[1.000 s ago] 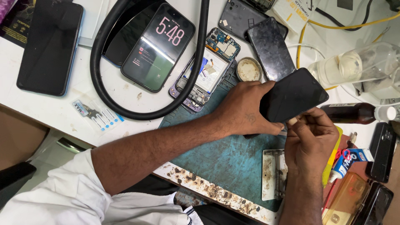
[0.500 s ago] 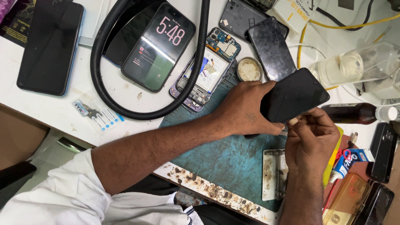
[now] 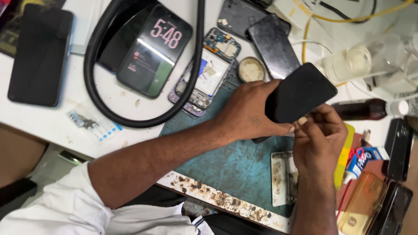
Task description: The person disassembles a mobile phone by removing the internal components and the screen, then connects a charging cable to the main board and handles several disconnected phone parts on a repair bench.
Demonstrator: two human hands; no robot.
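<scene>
The left hand [image 3: 250, 114] grips a black phone [image 3: 300, 92] above a teal work mat [image 3: 226, 161]. The right hand [image 3: 320, 135] pinches the phone's lower edge with its fingertips [image 3: 301, 121]. An opened phone with exposed circuit board [image 3: 208, 72] lies at the mat's top edge, crossed by a black hose [image 3: 130, 122]. A lit phone showing a clock [image 3: 154, 50] lies inside the hose loop.

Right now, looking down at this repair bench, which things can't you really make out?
Head view only:
- Underside of the black phone: faces away.
- What the right hand pinches at the phone's edge: fingertips hide it, too small.
- Left hand fingers: behind the phone.
- Dark phone at bottom right: cut by the frame edge.
- Clear container: blurred.
</scene>
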